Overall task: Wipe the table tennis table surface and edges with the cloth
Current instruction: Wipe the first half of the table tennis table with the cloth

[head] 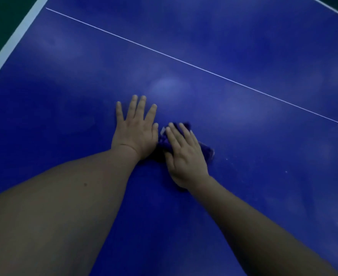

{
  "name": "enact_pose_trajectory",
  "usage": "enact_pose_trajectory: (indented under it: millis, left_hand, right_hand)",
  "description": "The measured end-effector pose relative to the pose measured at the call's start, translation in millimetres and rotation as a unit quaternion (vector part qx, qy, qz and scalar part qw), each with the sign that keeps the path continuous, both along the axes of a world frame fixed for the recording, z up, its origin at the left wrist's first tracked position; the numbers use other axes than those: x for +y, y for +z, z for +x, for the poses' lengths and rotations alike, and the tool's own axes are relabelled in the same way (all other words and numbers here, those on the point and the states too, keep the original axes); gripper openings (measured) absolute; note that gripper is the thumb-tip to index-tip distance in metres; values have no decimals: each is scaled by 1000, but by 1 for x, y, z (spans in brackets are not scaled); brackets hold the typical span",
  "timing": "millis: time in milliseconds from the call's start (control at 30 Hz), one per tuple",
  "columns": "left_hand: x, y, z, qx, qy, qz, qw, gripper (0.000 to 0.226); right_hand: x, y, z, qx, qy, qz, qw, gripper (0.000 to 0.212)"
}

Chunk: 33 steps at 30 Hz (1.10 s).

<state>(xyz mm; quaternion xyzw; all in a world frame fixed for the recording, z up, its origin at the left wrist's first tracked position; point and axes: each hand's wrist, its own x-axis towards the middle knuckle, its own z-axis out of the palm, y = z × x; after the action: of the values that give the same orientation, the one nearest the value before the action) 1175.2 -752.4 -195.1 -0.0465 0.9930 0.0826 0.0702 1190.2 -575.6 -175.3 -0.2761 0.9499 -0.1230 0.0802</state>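
Blue table (243, 136) — purple cloth (207, 151) is pressed flat under the right hand (186, 158). Left hand (136, 130) is laid alongside — fingers straight, nothing held.

Both forearms are bare to the frame edge, with no sleeves; left hand (135, 130) and right hand (186, 156) ungloved.

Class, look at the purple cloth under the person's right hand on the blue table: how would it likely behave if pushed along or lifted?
The cloth looks bunched and creased under the right hand, so it is probably floppy and would sag when lifted. It should slide readily, since the table looks smooth. Being soft, it seems unlikely to roll or break.
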Motion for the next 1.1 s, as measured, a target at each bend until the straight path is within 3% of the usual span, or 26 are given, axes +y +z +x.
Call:
enact_pose_trajectory:
  millis: [133,233,367,500,667,800,967,1100]
  left_hand:
    - [0,0,-1,2,-19,7,1000,69]
    - [0,-2,-3,-11,-17,8,1000,70]
    - [1,-5,-3,-10,-18,10,1000,70]
    - [1,-2,-3,-15,-20,10,1000,69]
    - [1,-3,-1,-17,-18,5,1000,67]
    - [1,-4,-2,-16,-21,13,1000,67]
    - [3,-4,0,-19,-24,1,1000,66]
    - [3,-3,0,-18,-26,-12,999,65]
  right_hand:
    - [17,-1,-56,15,-109,25,994,59]
    - [24,-3,-50,18,-182,29,983,58]
    - [1,-6,-11,37,-101,20,994,61]
    - [-12,-2,-58,7,-51,13,999,62]
    - [-2,-2,-144,15,-131,63,989,59]
    - [4,-3,-115,26,-242,35,969,60]
    - [-44,-2,-114,19,-110,14,994,63]
    - [-51,-4,-177,15,-120,40,992,59]
